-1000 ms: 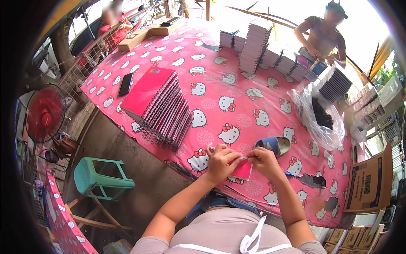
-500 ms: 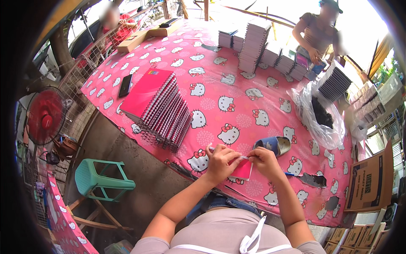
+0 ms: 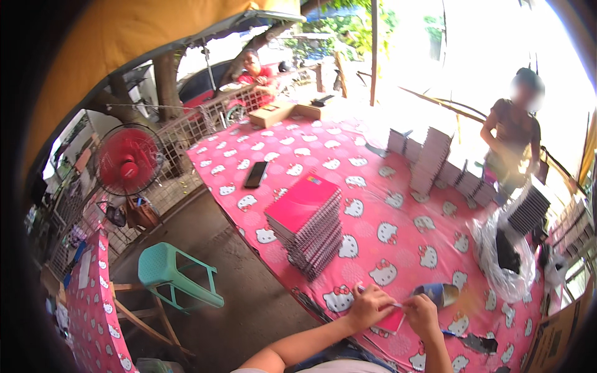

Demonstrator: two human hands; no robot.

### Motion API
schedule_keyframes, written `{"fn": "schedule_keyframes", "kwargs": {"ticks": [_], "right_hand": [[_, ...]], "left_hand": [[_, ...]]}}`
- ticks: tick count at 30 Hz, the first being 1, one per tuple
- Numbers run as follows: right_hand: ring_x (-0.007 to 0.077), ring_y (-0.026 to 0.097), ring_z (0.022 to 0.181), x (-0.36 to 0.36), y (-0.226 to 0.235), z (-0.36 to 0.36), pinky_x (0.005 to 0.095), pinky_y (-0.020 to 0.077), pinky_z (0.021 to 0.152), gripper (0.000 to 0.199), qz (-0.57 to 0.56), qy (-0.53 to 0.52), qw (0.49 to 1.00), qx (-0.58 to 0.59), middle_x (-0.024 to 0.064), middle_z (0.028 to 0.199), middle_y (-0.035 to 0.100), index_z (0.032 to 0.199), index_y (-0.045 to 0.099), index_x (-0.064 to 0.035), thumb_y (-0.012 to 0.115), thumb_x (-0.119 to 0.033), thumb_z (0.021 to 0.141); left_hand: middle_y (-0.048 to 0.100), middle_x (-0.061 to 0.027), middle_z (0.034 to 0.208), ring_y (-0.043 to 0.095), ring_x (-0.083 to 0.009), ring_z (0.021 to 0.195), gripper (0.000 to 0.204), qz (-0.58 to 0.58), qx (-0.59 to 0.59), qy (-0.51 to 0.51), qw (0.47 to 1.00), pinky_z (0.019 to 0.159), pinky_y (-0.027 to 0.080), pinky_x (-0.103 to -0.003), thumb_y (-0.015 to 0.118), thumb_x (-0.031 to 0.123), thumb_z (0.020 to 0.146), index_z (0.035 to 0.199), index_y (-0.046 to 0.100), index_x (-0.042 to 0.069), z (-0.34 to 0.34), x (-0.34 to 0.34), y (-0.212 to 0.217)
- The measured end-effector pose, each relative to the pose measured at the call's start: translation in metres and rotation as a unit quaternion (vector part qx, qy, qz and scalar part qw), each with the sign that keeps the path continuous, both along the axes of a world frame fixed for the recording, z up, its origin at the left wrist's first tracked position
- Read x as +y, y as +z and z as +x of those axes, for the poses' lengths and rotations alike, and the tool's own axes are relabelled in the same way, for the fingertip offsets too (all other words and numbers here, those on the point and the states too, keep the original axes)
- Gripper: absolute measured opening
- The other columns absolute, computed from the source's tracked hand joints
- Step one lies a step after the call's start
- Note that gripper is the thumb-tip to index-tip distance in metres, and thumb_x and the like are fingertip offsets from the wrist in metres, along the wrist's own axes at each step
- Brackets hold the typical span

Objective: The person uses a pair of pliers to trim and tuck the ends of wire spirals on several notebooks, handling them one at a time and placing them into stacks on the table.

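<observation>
Gripping a pink notebook (image 3: 392, 321) at the table's near edge (image 3: 292, 292), left hand (image 3: 368, 307) and right hand (image 3: 421, 314) closed on it. Lying flat, long axis unclear. Open tablecloth beyond, toward the notebook stack (image 3: 306, 224).

I see both hands, left hand (image 3: 368, 306) and right hand (image 3: 423, 313), pinching a pink notebook (image 3: 393, 321); stacked pink notebooks (image 3: 306, 222) lie toward eleven o'clock.

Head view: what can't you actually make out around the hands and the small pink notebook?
- Left hand and right hand: the thin item between the fingertips is too small to identify.
- Small pink notebook: mostly covered by both hands; open or closed unclear.
- Blue object by the right hand: blurred, kind unclear.
- Clear plastic bag: dark contents indistinct.
- Forearms: cut off by the lower edge.
</observation>
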State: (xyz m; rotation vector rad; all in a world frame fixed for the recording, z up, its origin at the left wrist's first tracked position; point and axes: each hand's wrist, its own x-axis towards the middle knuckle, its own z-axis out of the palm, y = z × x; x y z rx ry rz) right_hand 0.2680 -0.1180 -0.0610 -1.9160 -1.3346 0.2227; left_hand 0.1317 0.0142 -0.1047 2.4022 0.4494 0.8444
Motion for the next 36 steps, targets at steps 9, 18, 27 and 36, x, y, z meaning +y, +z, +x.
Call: {"fn": "schedule_keyframes", "kwargs": {"ticks": [9, 18, 27, 36], "right_hand": [[0.0384, 0.057, 0.074, 0.003, 0.006, 0.007, 0.0437, 0.0456, 0.064, 0.004, -0.003, 0.019, 0.999, -0.029, 0.0175, 0.077, 0.055, 0.08, 0.06, -0.002, 0.062, -0.003, 0.076], [0.0265, 0.058, 0.07, 0.009, 0.004, -0.001, 0.0354, 0.0473, 0.063, 0.02, 0.025, -0.04, 0.997, 0.059, 0.011, 0.08, 0.055, 0.082, 0.061, -0.0018, 0.072, 0.003, 0.066], [0.0236, 0.061, 0.073, 0.003, -0.004, 0.008, 0.0328, 0.0488, 0.066, 0.025, -0.005, -0.013, 0.992, 0.127, 0.01, 0.079, 0.059, 0.095, 0.065, -0.0017, 0.074, -0.002, 0.072], [0.0303, 0.061, 0.075, 0.005, 0.006, -0.01, 0.0374, 0.0491, 0.067, 0.018, -0.024, -0.033, 0.999, -0.014, 0.0114, 0.088, 0.058, 0.093, 0.06, -0.0038, 0.069, -0.01, 0.079]], "left_hand": [[0.067, 0.0038, 0.088, 0.057, -0.0159, 0.098, 0.015, 0.0, 0.029, -0.003, 1.0, 0.099, 0.023, -0.057, 0.073, 0.03, 0.077, 0.088, 0.072, 0.022, 0.005, 0.003, 0.001], [0.067, 0.0057, 0.082, 0.056, -0.0151, 0.092, 0.013, -0.038, -0.014, 0.005, 0.999, 0.095, 0.021, -0.054, 0.076, 0.027, 0.072, 0.083, 0.073, 0.021, 0.006, 0.006, 0.003], [0.068, 0.0058, 0.082, 0.055, -0.0147, 0.088, 0.018, -0.027, -0.013, 0.007, 1.0, 0.096, 0.022, -0.047, 0.08, 0.024, 0.069, 0.085, 0.074, 0.018, 0.009, 0.006, 0.005], [0.068, 0.0052, 0.085, 0.055, -0.0151, 0.088, 0.023, -0.026, 0.01, -0.004, 1.0, 0.095, 0.022, -0.045, 0.079, 0.019, 0.066, 0.089, 0.073, 0.019, 0.0, 0.005, 0.012]]}}
